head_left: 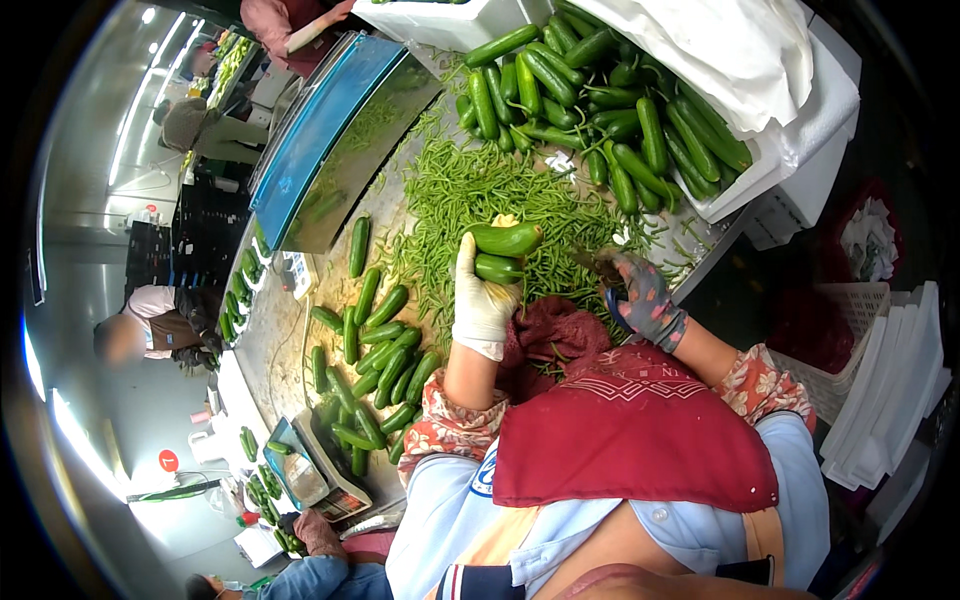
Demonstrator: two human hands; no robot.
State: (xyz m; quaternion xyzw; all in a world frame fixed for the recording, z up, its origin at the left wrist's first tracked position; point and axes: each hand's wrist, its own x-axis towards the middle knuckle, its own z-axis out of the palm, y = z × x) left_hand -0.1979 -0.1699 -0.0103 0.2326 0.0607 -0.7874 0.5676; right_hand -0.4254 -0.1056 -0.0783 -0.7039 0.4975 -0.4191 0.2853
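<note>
My left hand [484, 312], in a white glove, grips two green cucumbers, an upper cucumber [510, 239] and a lower cucumber [497, 269], lying crosswise one over the other. To the right, my right hand [648, 302] wears a grey patterned glove and is closed on scissors [614, 310]; a blue handle loop shows, while the dark blades point left toward the cucumbers, apart from them. Beneath both hands spreads a heap of thin green stem-like pieces [455, 190]. A dark red cloth [545, 335] lies between my forearms.
A white foam box [790, 160] tipped at the far right spills a pile of cucumbers [600, 100] onto the metal table [270, 340]. More cucumbers [385, 355] lie left of my left arm. A blue-edged bin [325, 140] stands far left. Co-workers [160, 310] are around the table.
</note>
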